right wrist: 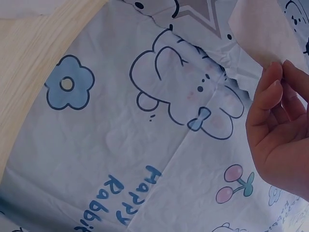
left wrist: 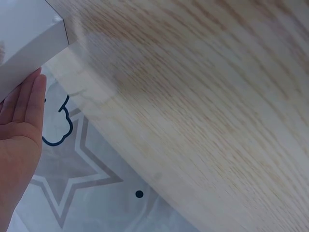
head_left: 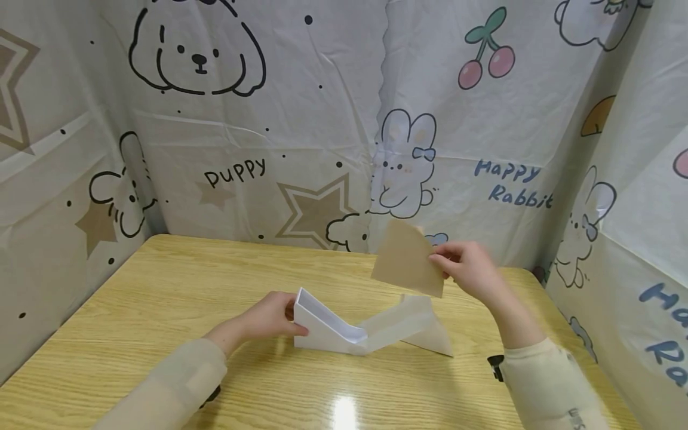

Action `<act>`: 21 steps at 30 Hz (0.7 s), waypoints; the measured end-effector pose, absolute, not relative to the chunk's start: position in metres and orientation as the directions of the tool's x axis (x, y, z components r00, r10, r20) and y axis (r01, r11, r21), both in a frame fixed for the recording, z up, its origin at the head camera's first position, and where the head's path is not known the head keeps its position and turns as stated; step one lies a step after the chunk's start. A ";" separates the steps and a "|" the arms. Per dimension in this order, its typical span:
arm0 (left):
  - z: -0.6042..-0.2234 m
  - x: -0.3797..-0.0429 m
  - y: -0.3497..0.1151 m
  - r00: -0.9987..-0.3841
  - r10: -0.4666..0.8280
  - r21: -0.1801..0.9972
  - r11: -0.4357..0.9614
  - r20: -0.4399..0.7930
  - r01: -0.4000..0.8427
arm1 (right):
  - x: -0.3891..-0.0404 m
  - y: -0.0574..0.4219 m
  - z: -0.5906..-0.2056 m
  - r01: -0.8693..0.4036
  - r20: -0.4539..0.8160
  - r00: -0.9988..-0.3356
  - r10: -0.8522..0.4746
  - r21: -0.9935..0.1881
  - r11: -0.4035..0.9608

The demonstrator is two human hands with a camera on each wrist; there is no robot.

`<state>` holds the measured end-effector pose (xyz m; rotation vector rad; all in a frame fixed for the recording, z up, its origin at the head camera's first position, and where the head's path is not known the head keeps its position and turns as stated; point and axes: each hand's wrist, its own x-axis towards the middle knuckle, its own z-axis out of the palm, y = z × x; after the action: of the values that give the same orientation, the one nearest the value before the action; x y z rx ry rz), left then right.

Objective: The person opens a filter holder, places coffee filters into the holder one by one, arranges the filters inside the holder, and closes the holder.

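Observation:
My right hand (head_left: 473,272) pinches a thin brown paper coffee filter (head_left: 408,257) by its right edge, up above the table. In the right wrist view, thumb and fingertips meet on the paper (right wrist: 263,31). On the table stands a white box (head_left: 325,328) with a slanted open top, its inside pale. A translucent flap-like cover (head_left: 395,325) slopes up from its low right end, with a flared piece standing at the far side. My left hand (head_left: 269,316) grips the box's tall left end, thumb on the front; in the left wrist view its fingers (left wrist: 31,99) lie along the box.
The wood-grain table (head_left: 215,275) carries the box near its middle. A printed cloth (head_left: 301,119) hangs behind the table and along both sides, close to its edges. Dark straps show at both forearms near the sleeves (head_left: 177,376).

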<state>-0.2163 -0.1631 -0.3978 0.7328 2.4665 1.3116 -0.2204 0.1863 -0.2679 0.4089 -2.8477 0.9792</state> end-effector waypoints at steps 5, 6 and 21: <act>-0.400 -0.218 -0.163 -0.840 0.542 0.830 0.464 0.010 0.309 | -0.221 0.179 -0.269 -0.306 0.186 -0.952 -0.242 -0.595 0.744; -0.400 -0.218 -0.163 -0.840 0.542 0.828 0.465 0.012 0.312 | -0.221 0.178 -0.269 -0.307 0.184 -0.952 -0.246 -0.596 0.742; -0.398 -0.218 -0.162 -0.839 0.543 0.814 0.484 0.008 0.321 | -0.218 0.152 -0.276 -0.340 0.155 -0.938 -0.308 -0.569 0.749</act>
<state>-0.2177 -0.1616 -0.3978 0.7386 2.4813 1.2813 -0.2185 0.1516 -0.2764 0.5365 -2.8891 0.9558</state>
